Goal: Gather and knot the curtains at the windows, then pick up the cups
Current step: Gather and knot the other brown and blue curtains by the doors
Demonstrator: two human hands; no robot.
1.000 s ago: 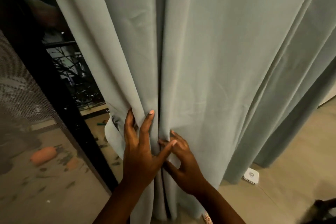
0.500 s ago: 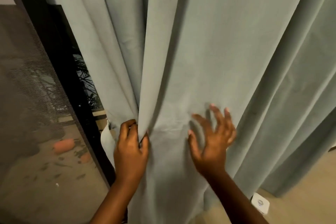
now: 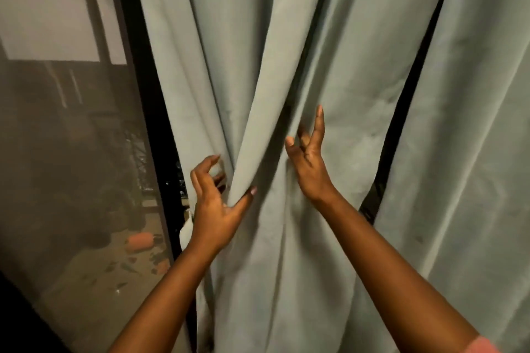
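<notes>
- We're right up at the pale grey-green curtain, which hangs in deep folds and fills most of the view.
- Our left hand is at the curtain's left edge: thumb pressed on the front of a thick fold, fingers hooked behind it, a loose half-open grip round that fold.
- Our right hand lies against the cloth just right of the same fold, fingers spread and mostly straight, one pointing up; it grips nothing.
- The fold runs diagonally between both hands.
- Further right, a dark slit parts this panel from the next curtain panel.
- To the left stands the black window frame, with mesh-covered glass beyond.
- Through the glass we make out an orange object on the ground outside, blurred.
- A pink sleeve edge shows at our right forearm.
</notes>
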